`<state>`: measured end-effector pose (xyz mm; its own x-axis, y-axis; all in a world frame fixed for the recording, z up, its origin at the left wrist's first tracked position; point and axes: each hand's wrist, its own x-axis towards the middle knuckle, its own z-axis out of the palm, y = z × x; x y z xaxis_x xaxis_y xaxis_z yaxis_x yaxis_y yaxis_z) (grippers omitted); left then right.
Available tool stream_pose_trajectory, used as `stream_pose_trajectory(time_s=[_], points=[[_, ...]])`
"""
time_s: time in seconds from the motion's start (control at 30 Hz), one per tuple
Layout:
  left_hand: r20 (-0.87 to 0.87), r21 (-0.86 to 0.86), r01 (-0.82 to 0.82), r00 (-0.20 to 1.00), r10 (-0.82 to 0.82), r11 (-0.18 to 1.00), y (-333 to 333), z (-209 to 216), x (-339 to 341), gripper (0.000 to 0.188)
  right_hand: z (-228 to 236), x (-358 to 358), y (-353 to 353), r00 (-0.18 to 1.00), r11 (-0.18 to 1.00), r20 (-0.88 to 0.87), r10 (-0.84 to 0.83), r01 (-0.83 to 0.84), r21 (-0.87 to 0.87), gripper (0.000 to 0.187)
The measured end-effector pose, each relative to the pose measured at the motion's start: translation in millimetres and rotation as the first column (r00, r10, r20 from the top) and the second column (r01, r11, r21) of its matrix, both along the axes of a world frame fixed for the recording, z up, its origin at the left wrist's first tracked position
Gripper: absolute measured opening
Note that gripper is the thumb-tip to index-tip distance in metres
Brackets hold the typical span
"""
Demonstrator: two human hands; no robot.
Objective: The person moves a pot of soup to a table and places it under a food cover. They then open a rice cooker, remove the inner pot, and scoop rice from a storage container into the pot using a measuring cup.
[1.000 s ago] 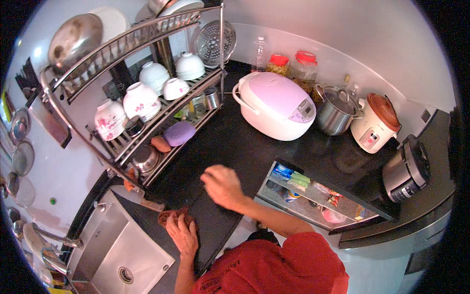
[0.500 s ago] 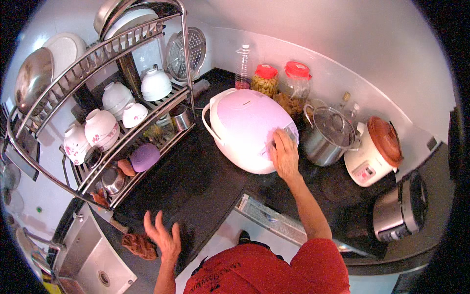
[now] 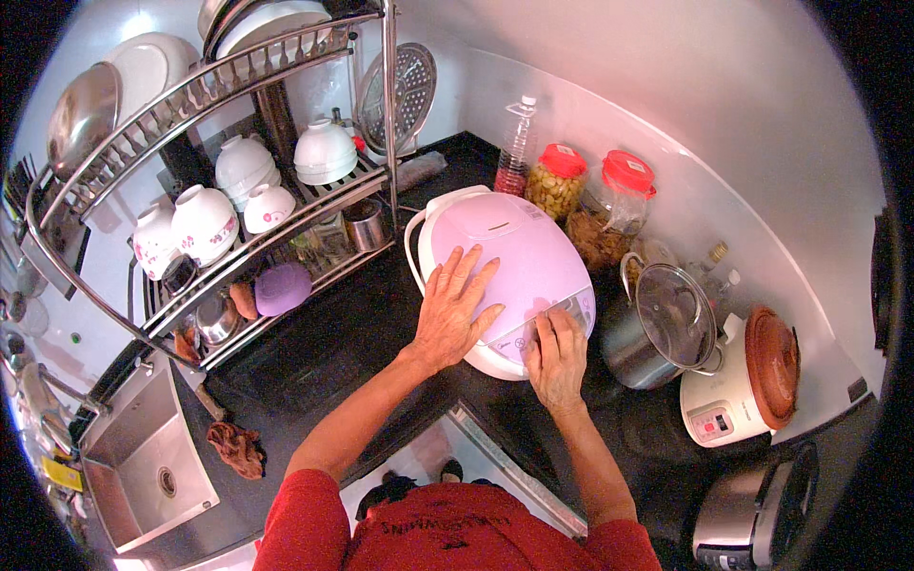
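A rice cooker (image 3: 528,243) with a glossy pink lid and white body sits on the dark counter in front of me, its carrying handle at the left. My left hand (image 3: 447,319) lies on the lid with its fingers spread. At the lid's front right, my right hand (image 3: 558,362) touches the control panel (image 3: 577,309), fingers bent and close together. Whether anything is under those fingertips is hidden.
Behind stand a plastic bottle (image 3: 515,147) and red-lidded jars (image 3: 556,186). To the right are a steel pot (image 3: 640,343), a cream cooker (image 3: 716,404) and a dark-and-silver appliance (image 3: 733,514). A dish rack (image 3: 286,228), brown cloth (image 3: 236,449) and sink (image 3: 143,476) are left.
My left hand has moved from above the left counter onto the cooker's lid. My right hand stays at the panel. The whole view has shifted slightly.
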<state>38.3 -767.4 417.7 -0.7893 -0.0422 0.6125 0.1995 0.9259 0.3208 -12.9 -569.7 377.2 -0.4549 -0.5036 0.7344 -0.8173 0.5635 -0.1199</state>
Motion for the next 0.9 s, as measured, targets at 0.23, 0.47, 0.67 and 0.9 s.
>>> stream_pose_trajectory(time_s=[0.23,0.47,0.67,0.9], points=[[0.024,-0.108,-0.003,1.000,0.006,0.994,-6,-1,-14,0.052,-7,-1,5,1.000,1.000,-0.011,-0.021,0.021,0.020,0.043],[-0.025,0.227,0.207,0.978,-0.207,0.952,-53,46,-46,0.050,-8,-1,1,0.999,0.999,0.047,0.000,0.003,-0.054,0.047],[-0.249,0.351,0.359,0.926,-0.284,0.865,-76,90,-60,0.059,-3,0,3,0.989,0.998,0.145,0.011,-0.001,-0.068,0.048],[-0.363,0.588,0.228,0.932,0.001,0.776,-107,107,-92,0.061,6,0,5,0.982,0.997,0.184,0.035,-0.022,-0.072,0.041]])
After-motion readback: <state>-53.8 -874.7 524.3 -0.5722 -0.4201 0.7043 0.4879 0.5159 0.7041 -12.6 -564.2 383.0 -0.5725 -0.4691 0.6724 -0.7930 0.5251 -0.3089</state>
